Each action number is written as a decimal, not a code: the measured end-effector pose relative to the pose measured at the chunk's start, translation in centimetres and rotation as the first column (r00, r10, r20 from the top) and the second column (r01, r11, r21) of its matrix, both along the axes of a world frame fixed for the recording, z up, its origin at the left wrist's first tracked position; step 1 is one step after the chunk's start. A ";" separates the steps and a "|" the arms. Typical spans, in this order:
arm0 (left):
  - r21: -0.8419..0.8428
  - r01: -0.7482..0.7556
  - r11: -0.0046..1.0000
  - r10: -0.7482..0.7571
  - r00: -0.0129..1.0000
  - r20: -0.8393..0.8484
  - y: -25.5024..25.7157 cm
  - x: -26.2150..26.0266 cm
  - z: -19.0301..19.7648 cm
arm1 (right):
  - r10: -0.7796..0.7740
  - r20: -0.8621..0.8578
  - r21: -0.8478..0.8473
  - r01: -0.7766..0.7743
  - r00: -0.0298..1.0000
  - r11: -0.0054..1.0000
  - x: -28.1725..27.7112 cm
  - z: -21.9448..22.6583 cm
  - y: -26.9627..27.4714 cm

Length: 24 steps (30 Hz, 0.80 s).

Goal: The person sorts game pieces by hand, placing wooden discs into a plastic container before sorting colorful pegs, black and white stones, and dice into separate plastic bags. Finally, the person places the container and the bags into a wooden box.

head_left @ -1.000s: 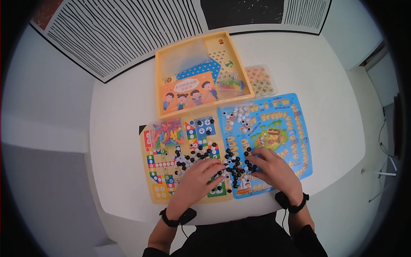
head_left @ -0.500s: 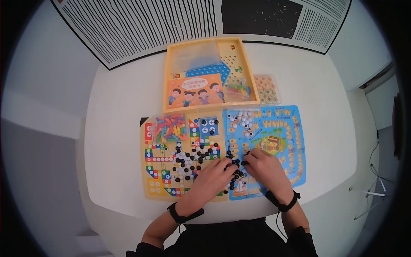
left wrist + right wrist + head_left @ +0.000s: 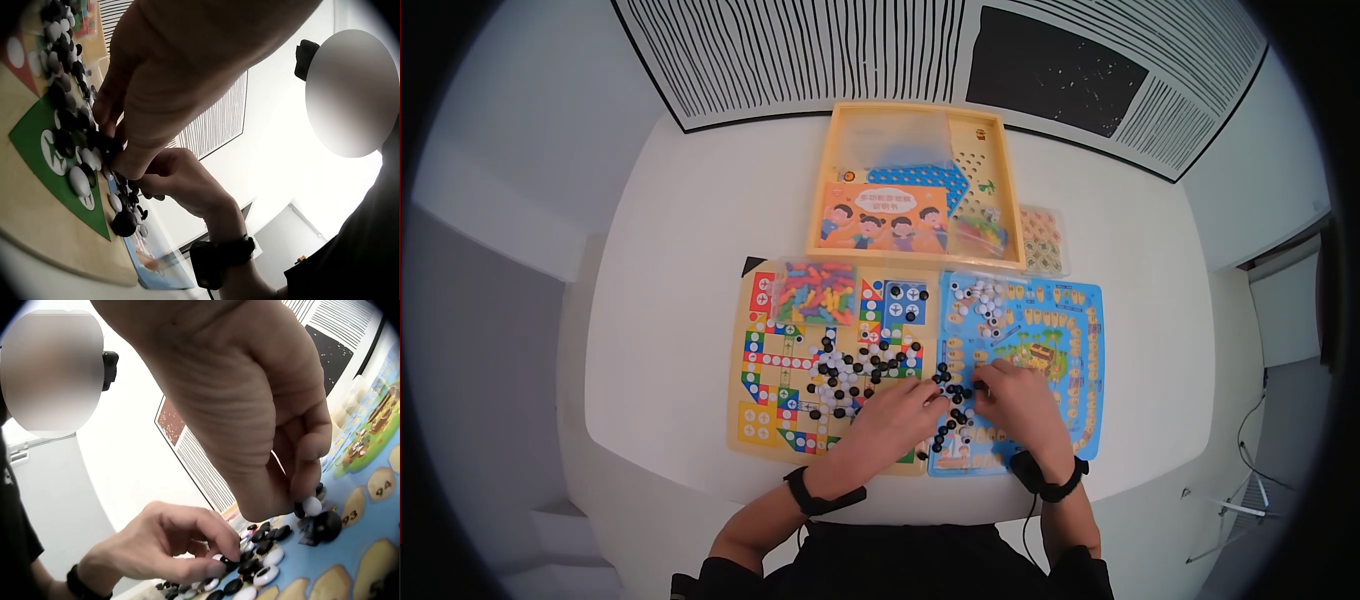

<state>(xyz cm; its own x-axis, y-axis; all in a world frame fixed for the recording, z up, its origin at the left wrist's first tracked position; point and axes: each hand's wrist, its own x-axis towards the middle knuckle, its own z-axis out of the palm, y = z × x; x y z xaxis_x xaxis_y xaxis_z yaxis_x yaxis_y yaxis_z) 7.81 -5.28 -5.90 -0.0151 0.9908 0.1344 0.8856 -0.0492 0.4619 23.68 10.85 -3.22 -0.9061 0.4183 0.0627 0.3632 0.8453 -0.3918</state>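
Note:
Black and white go stones lie in a loose heap (image 3: 850, 370) on the yellow ludo board (image 3: 750, 440), and mostly black ones (image 3: 945, 437) gather on the blue board (image 3: 1085, 420). My left hand (image 3: 897, 420) is at the seam between the boards; in the right wrist view its thumb and forefinger pinch a black go stone (image 3: 230, 563). Just to the right, over the blue board, my right hand (image 3: 1022, 405) has its fingertips together on a go stone (image 3: 300, 509). A white stone (image 3: 312, 506) shows right at those fingertips, with a black stone (image 3: 327, 526) below it.
Behind the boards stands a wooden tray (image 3: 816, 215) holding an orange booklet (image 3: 880, 217) and bagged pieces. A clear box of colourful pegs (image 3: 818, 292) sits on the ludo board. White stones (image 3: 990, 300) lie at the blue board's back; a box of round pieces (image 3: 1042, 240) is beside the tray.
Both hands' spread fingers have drawn together into pinches. My left hand has moved right across the ludo board, closer to the right hand. The head view has shifted and tilted.

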 end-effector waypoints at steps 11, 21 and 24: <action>0.116 -0.120 0.986 0.108 0.989 0.104 -0.5 -1.2 0.1 | -0.239 -0.360 -0.434 0.065 0.902 0.899 -5.5 3.3 0.1; 0.093 -0.280 0.956 0.226 0.899 0.374 -0.5 -2.6 1.3 | -0.193 -0.055 -0.282 0.170 0.980 0.944 3.1 1.1 0.3; 0.076 -0.285 0.956 0.229 0.880 0.417 -0.2 -2.8 1.3 | -0.228 -0.100 -0.304 0.188 0.969 0.934 3.4 0.4 -0.5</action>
